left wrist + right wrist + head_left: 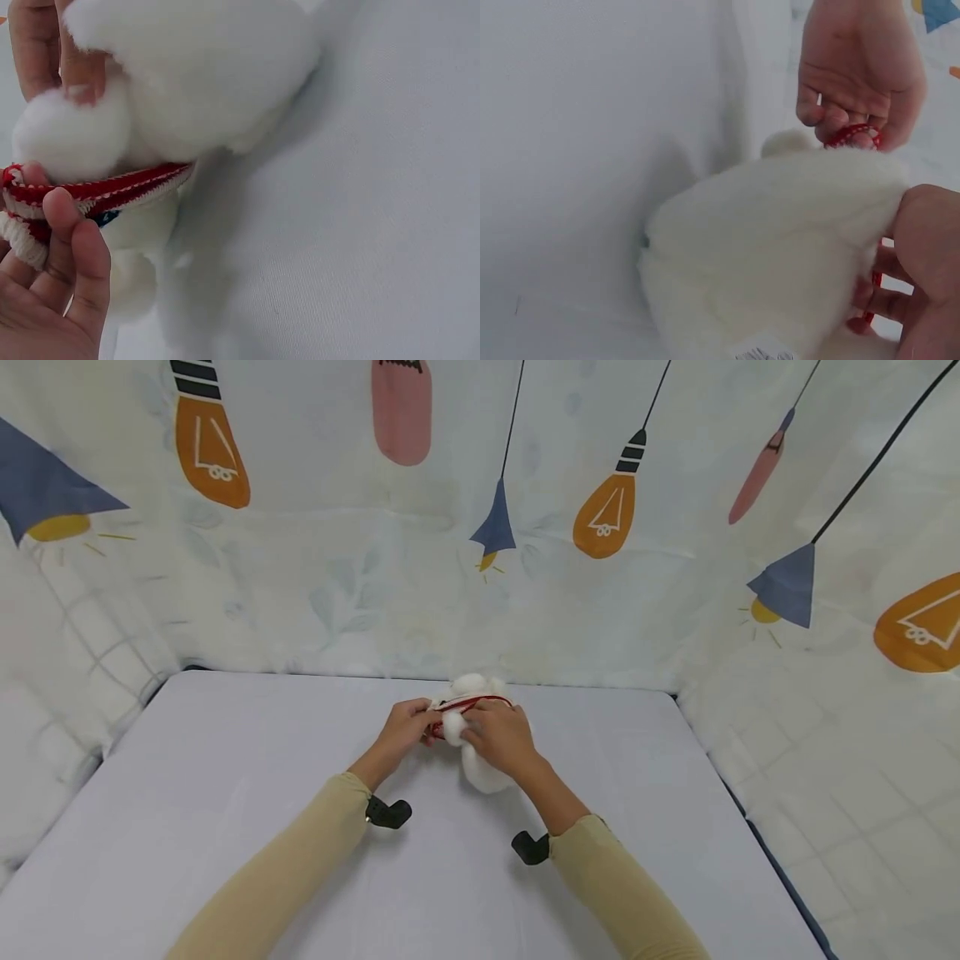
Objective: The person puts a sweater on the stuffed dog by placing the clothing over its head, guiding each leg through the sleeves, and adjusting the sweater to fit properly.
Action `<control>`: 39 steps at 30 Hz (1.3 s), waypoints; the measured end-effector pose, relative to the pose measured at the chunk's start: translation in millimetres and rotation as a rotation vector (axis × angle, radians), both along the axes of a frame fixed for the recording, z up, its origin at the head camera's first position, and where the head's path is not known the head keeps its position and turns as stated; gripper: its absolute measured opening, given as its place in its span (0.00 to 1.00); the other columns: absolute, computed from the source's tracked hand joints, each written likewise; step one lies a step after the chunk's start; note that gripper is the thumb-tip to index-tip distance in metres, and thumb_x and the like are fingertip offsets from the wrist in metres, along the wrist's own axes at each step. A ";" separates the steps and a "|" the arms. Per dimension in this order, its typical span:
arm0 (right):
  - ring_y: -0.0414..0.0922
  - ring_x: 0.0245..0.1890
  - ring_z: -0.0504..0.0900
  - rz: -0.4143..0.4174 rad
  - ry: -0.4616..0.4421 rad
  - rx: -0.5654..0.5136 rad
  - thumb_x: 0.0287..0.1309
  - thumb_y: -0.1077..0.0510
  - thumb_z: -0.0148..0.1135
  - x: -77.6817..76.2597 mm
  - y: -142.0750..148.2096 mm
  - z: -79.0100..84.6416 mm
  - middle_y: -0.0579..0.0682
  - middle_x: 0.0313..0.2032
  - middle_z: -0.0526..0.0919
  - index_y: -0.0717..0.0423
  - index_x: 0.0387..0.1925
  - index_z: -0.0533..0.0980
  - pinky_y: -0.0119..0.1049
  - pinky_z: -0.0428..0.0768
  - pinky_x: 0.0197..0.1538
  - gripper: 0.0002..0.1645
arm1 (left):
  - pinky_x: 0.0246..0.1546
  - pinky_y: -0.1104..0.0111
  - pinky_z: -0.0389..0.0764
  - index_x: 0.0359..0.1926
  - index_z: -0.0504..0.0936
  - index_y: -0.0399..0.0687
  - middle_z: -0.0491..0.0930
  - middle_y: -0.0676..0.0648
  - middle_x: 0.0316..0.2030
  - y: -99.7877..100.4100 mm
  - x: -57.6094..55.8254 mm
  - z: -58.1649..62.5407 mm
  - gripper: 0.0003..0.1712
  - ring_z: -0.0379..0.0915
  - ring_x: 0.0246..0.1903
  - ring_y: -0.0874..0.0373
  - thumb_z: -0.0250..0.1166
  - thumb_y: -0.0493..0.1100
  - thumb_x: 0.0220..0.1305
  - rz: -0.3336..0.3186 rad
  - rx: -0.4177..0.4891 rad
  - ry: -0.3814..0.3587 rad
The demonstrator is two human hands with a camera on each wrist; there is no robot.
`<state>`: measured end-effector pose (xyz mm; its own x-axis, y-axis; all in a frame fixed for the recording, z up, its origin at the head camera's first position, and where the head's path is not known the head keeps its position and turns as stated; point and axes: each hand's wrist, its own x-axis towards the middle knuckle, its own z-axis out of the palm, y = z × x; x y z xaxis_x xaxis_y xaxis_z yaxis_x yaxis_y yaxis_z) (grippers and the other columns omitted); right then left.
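Note:
A fluffy white plush toy (pixel 486 772) is near the far edge of the table, with a red and white knitted garment (pixel 112 191) stretched across it. My left hand (pixel 397 735) pinches the edge of the knit between thumb and fingers, left of the toy. On the other side, my right hand (pixel 501 735) grips the plush, its fingertips at a round white limb (pixel 71 131) above the knit. Red fabric also shows by the right fingers (pixel 889 304) in the right wrist view. The toy's body hides much of the garment there.
A white cloth covers the table (pixel 225 827). Behind it hangs a pale curtain (pixel 420 577) printed with lamps and bulbs, which continues along both sides. Dark wrist-mounted devices stick out below the sleeves, including one at the left wrist (pixel 390 814).

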<state>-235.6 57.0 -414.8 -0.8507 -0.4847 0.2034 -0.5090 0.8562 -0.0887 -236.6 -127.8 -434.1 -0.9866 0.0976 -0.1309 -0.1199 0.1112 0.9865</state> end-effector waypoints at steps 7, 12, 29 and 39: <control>0.44 0.45 0.81 -0.033 0.064 0.012 0.55 0.46 0.68 -0.2 -9.9 -4.7 0.43 0.37 0.83 0.41 0.39 0.85 0.52 0.74 0.52 0.10 | 0.26 0.72 0.77 0.47 0.77 0.31 0.76 0.54 0.23 -3.1 -4.2 -5.7 0.15 0.71 0.20 0.63 0.57 0.39 0.67 0.005 0.037 0.069; 0.44 0.41 0.82 -0.103 0.136 -0.008 0.59 0.48 0.64 -2.1 -12.9 -11.2 0.44 0.33 0.83 0.44 0.29 0.84 0.50 0.77 0.48 0.08 | 0.29 0.69 0.80 0.47 0.77 0.28 0.81 0.51 0.25 -3.5 -2.8 -9.0 0.16 0.77 0.22 0.62 0.49 0.36 0.68 -0.083 0.075 0.068; 0.47 0.35 0.83 -0.161 0.101 -0.131 0.61 0.53 0.60 -6.4 -2.3 -16.3 0.46 0.32 0.83 0.48 0.27 0.81 0.45 0.78 0.35 0.09 | 0.22 0.64 0.81 0.40 0.83 0.44 0.87 0.42 0.28 14.2 3.1 -15.6 0.08 0.83 0.20 0.50 0.64 0.36 0.58 -0.079 -0.231 0.231; 0.47 0.32 0.80 -0.037 -0.076 -0.281 0.63 0.55 0.58 -9.0 9.5 -12.9 0.50 0.38 0.83 0.53 0.37 0.82 0.41 0.77 0.36 0.09 | 0.22 0.69 0.70 0.33 0.81 0.57 0.82 0.54 0.31 20.2 4.5 -10.1 0.08 0.73 0.25 0.60 0.71 0.48 0.52 0.046 -0.642 0.332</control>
